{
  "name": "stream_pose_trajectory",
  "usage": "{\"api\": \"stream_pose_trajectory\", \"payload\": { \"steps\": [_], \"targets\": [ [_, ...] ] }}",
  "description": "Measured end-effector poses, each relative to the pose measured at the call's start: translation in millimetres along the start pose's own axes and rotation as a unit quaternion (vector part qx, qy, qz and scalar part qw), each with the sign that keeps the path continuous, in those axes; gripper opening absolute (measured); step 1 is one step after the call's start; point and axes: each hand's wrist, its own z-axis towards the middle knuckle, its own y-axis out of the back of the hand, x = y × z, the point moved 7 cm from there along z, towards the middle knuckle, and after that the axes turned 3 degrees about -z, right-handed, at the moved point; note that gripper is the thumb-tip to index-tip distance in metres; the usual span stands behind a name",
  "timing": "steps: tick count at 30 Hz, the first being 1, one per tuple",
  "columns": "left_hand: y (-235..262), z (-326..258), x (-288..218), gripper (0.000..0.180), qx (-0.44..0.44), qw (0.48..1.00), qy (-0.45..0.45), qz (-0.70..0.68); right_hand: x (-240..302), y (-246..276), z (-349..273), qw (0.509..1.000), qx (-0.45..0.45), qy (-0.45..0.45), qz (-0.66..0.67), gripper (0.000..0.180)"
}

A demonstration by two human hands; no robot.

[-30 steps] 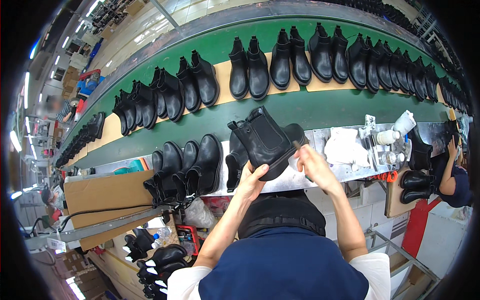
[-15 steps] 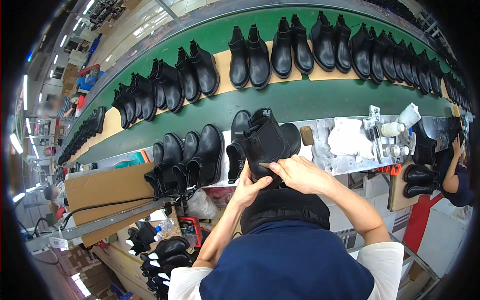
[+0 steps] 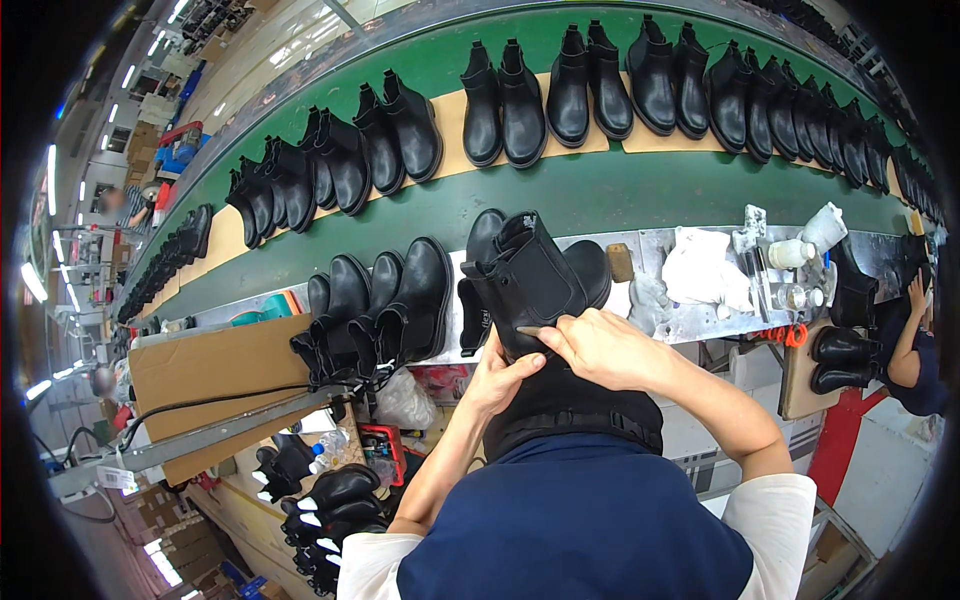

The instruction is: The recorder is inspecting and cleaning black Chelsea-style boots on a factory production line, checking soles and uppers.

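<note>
Both hands (image 3: pixel 560 355) clasp boot (image 3: pixel 525 285) over bench edge (image 3: pixel 700 322).

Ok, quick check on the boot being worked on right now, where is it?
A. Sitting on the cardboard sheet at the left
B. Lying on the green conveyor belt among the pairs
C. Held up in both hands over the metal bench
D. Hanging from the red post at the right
C: the black boot is off the surfaces, with the left hand under it and the right hand laid across its lower edge, above the metal bench.
</note>
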Motion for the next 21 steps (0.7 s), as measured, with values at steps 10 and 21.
{"api": "stream_pose_trajectory", "payload": {
  "steps": [10,21],
  "targets": [
    [-0.9,-3.0,-6.5,0.059,0.013,1.0,-0.002,-0.001,1.2,1.4,-5.8,1.0,0.006,-0.011,0.001,0.042],
    [-2.1,-5.5,-11.2,0.062,-0.007,0.999,0.009,0.032,4.2,1.8,2.5,0.999,0.027,-0.036,0.002,0.047]
  ]
}}
